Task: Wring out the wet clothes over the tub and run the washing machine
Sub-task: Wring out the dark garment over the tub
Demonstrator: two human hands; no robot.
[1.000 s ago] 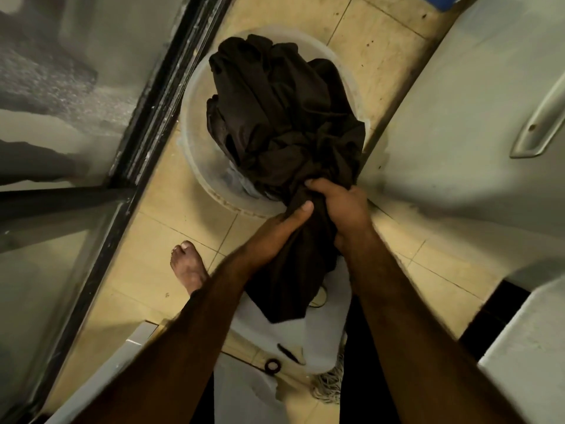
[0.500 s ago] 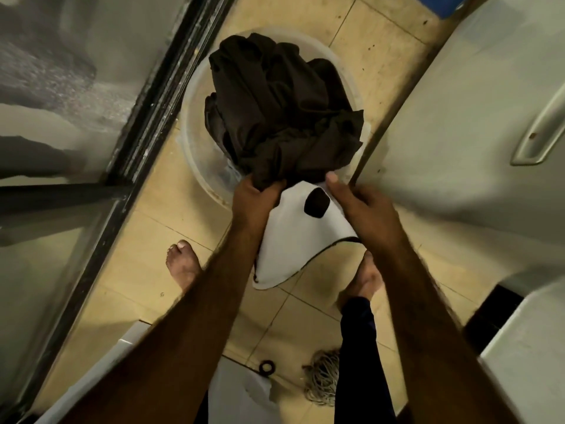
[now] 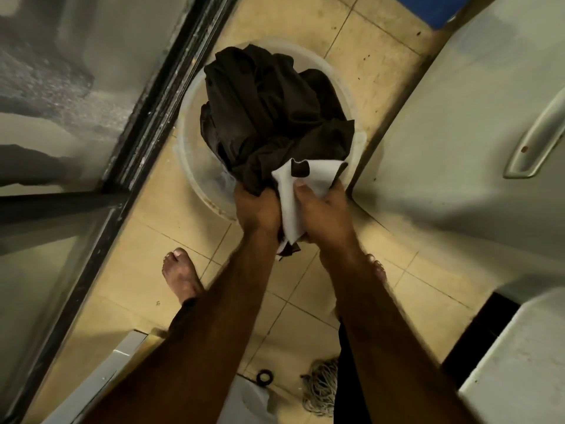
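Note:
A pale round plastic tub (image 3: 195,175) stands on the tiled floor, heaped with dark brown wet clothes (image 3: 269,117). At its near rim my left hand (image 3: 256,206) and my right hand (image 3: 324,209) sit close together. Both are closed around a bunched garment (image 3: 290,191) that is white on one face and dark brown on the other. A white flap of it sticks up over the heap, and a short dark end hangs below my fists.
A dark-framed glass door (image 3: 131,148) runs along the left. A white appliance with a handle (image 3: 538,139) fills the right. My bare feet (image 3: 180,276) stand on beige tiles; a mop head (image 3: 321,390) and a black ring (image 3: 263,377) lie near the bottom edge.
My hands, apart and spreading the white cloth half a second ago, have come together and bunched it tight. A second ago they gripped a hanging dark fold.

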